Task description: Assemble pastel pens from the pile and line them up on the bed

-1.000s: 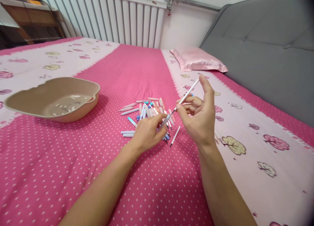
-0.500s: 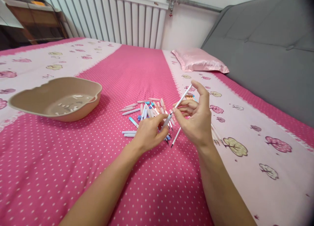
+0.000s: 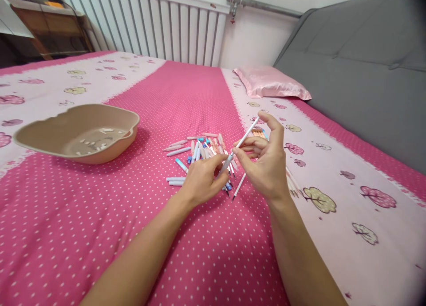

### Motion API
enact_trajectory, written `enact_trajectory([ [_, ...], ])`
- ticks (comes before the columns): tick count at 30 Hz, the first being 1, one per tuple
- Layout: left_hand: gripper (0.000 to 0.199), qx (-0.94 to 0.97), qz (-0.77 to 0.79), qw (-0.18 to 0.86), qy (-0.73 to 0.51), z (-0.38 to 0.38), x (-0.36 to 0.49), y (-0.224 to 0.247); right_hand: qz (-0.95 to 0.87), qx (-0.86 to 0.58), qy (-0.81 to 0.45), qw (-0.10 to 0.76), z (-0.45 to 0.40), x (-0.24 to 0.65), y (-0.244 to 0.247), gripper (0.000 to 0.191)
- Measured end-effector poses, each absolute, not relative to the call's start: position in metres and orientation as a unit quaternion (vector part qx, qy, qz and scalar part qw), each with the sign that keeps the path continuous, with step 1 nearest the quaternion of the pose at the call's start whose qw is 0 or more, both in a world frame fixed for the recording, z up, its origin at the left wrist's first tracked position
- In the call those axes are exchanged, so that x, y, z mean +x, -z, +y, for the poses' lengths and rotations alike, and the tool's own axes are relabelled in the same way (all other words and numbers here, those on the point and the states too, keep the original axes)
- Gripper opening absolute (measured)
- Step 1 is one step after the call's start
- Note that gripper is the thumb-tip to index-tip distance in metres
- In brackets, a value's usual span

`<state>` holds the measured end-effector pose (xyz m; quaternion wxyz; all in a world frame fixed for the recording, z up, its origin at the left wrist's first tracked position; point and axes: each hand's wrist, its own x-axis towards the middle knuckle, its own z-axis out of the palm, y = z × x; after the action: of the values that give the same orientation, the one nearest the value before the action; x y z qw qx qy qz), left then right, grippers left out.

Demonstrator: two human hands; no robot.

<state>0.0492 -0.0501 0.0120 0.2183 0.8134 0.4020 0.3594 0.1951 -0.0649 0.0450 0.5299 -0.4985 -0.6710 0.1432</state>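
My left hand is closed around a pale pen barrel, which tilts up toward the right. Between the thumb and fingers of my right hand is a thin white pen refill, its upper end against the index fingertip. The refill's lower end sits in the mouth of the barrel. Under and behind my hands lies a heap of pen parts in pale blue, pink and white. A loose refill with a dark tip rests between my hands on the sheet.
A beige basin with small white pieces inside stands at the left. Orange pens and more pale refills lie partly behind my right hand. Farther back are a pink pillow, a grey headboard and a white radiator.
The refill has slid a little farther down into the pen barrel, and my right index fingertip has come down with it. My left hand has stayed nearly still.
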Motion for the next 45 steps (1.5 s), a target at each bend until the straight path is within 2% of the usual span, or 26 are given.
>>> enact_trajectory([
  [15,0.023,0.810,0.398,0.224,-0.367,-0.049,0.050,-0.012,-0.672,-0.498,-0.152,0.527,-0.063,0.196,-0.043,0.059],
  [21,0.025,0.792,0.398,0.215,-0.411,-0.047,0.049,-0.010,-0.718,-0.479,-0.144,0.484,-0.063,0.197,-0.044,0.031],
  [23,0.024,0.785,0.401,0.207,-0.425,-0.046,0.048,-0.009,-0.726,-0.470,-0.147,0.480,-0.063,0.198,-0.046,0.027],
  [28,0.024,0.774,0.398,0.214,-0.444,-0.044,0.047,-0.009,-0.735,-0.460,-0.146,0.477,-0.064,0.197,-0.046,0.034],
  [31,0.025,0.756,0.387,0.245,-0.468,-0.042,0.045,-0.010,-0.741,-0.444,-0.166,0.475,-0.065,0.195,-0.046,0.044],
  [34,0.026,0.722,0.411,0.250,-0.497,-0.037,0.039,-0.010,-0.707,-0.460,-0.166,0.510,-0.064,0.196,-0.045,0.057],
  [36,0.025,0.676,0.442,0.253,-0.533,-0.033,0.033,-0.011,-0.668,-0.492,-0.156,0.535,-0.061,0.200,-0.042,0.056],
  [38,0.024,0.616,0.467,0.259,-0.579,-0.029,0.026,-0.012,-0.631,-0.538,-0.141,0.541,-0.055,0.207,-0.037,0.047],
  [41,0.024,0.546,0.490,0.257,-0.629,-0.024,0.017,-0.013,-0.602,-0.608,-0.108,0.506,-0.044,0.217,-0.026,0.040],
  [45,0.025,0.521,0.499,0.264,-0.640,-0.021,0.014,-0.012,-0.604,-0.681,-0.078,0.406,-0.031,0.223,-0.010,0.042],
])
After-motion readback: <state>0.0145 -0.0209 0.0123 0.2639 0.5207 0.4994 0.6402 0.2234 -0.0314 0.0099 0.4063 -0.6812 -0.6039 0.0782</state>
